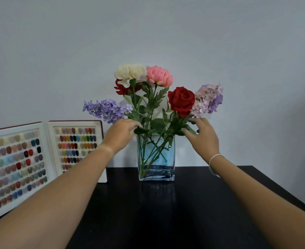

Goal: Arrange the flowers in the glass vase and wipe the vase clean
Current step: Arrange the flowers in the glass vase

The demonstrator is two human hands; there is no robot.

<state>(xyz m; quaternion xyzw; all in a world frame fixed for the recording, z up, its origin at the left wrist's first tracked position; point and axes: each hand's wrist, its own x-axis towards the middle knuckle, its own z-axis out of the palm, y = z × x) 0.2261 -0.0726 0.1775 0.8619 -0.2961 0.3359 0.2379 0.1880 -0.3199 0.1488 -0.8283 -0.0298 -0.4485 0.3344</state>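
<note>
Two hands (122, 132) (202, 135) at six flowers (181, 101), one vase (156, 159).

glass vase (156, 159) of flowers (155, 97) on black table (166, 212), left hand (120, 134) and right hand (203, 136) touching the leaves

A glossy black rectangular table (193, 212) is standing against a plain pale grey wall (148, 33). Soft, even light is reflecting faintly off the tabletop. At the table's left end, an open white-framed nail-colour sample book (45, 155) is leaning against the wall.
</note>
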